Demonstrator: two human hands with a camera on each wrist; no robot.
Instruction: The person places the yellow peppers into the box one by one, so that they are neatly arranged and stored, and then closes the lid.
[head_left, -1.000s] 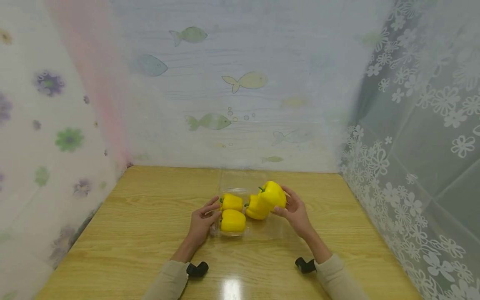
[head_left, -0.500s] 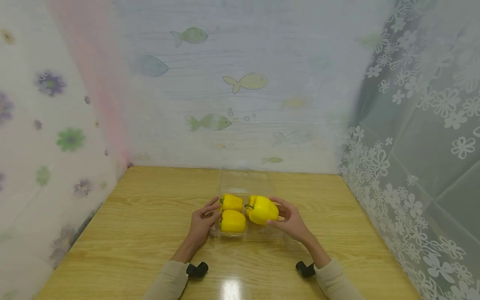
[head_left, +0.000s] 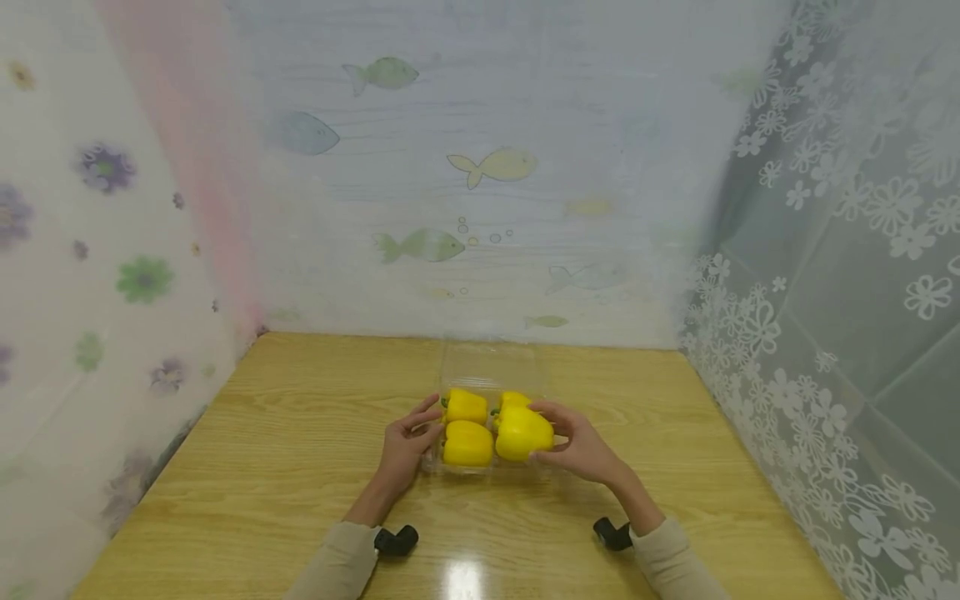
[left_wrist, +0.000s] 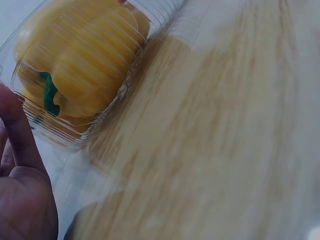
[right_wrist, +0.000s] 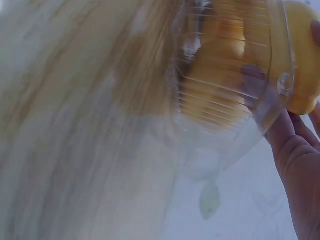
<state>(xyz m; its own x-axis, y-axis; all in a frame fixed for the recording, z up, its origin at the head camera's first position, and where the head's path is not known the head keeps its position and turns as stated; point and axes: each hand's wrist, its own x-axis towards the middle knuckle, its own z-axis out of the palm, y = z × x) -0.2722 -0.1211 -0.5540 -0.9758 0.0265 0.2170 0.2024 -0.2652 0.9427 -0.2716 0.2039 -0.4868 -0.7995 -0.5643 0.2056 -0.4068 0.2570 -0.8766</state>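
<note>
A clear plastic clamshell box (head_left: 491,367) stands on the table with its lid folded back. Along its left half lie two yellow bell peppers, a back one (head_left: 467,406) and a front one (head_left: 468,443), green stems to the left. A third pepper (head_left: 514,400) sits at the back right, partly covered. My right hand (head_left: 581,446) grips another yellow bell pepper (head_left: 523,434) from its right side, low over the box's front right part. My left hand (head_left: 407,442) rests against the box's left side, a finger (left_wrist: 20,130) right at the ridged plastic wall.
The wooden table (head_left: 315,375) runs back to a fish-printed curtain (head_left: 487,208), with patterned curtains on both sides. A black wrist mount sits by each beige sleeve (head_left: 337,562). In the right wrist view the box wall (right_wrist: 220,100) overlaps the right hand's fingers.
My right hand has lowered the pepper and brought it left and nearer, from above the back right pepper to the box's front right. The left hand stays put.
</note>
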